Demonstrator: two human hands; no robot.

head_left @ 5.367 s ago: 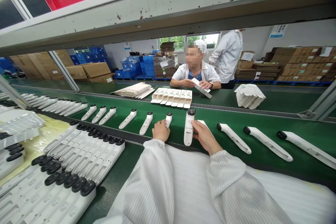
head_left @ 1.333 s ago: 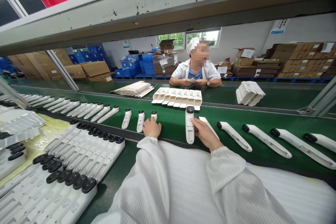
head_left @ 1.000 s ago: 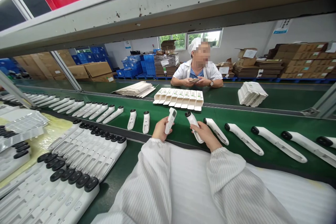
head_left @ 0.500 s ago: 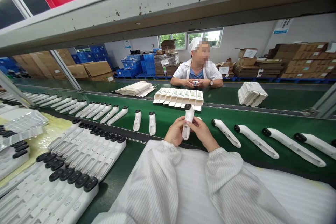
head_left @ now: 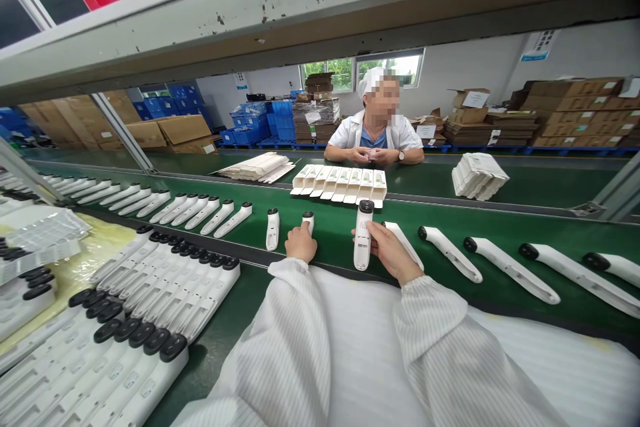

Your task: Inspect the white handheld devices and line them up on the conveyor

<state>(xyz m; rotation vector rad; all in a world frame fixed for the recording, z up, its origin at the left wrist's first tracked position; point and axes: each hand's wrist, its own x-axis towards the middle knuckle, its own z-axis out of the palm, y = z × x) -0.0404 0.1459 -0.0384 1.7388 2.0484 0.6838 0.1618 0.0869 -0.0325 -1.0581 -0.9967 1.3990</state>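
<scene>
In the head view my right hand [head_left: 390, 247] holds a white infrared thermometer [head_left: 363, 233] upright, its black head up and the open hollow in its handle facing me. My left hand [head_left: 301, 242] has come down over a second thermometer [head_left: 309, 219] on the green belt [head_left: 335, 240]. Its fingers are closed around that thermometer's body, and most of the body is hidden under them. Just left of this hand another thermometer [head_left: 273, 230] lies by itself. Partly behind my right hand lies one more thermometer [head_left: 406, 245].
Several thermometers [head_left: 450, 253] lie spaced along the belt to the right. Others stand in dense rows [head_left: 185, 293] at lower left. Opened small boxes [head_left: 345, 183] line up beyond the belt, before a co-worker [head_left: 375, 133] holding something small. A metal shelf beam [head_left: 300, 7] crosses overhead.
My left hand has let go of the held thermometer and moved left onto another one on the belt. My right hand keeps the first one. The thermometers on the belt have shifted right.
</scene>
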